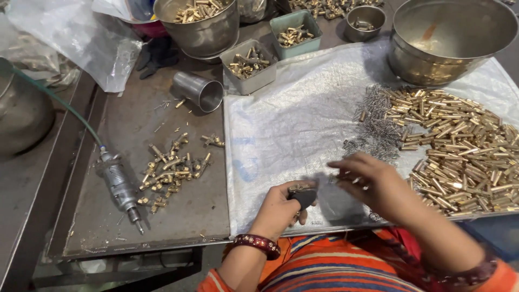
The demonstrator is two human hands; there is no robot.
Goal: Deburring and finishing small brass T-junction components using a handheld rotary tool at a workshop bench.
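Left hand (281, 208) round (perhaps) brass fitting (300, 188).

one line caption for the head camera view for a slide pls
Left hand holds a small brass fitting while the right hand reaches toward springs beside a heap of brass tubes.

Two hands are counted: the left hand (281, 208) and the right hand (373, 184). One bracelet (258, 244) is worn on the left wrist. Three round steel bowls are present: one large bowl (451, 40), one bowl of brass parts (200, 24) and one small bowl (366, 21). Two square trays are counted: one grey tray (250, 66) and one green tray (296, 33). One steel cup (199, 91) is laid on its side. One pneumatic tool (119, 184) is counted, with one green hose (54, 97). One white sheet (292, 124) is spread on the worktop (130, 130). The brass tubes (465, 151), the springs (376, 124) and the loose brass fittings (170, 170) are too numerous to be counted.
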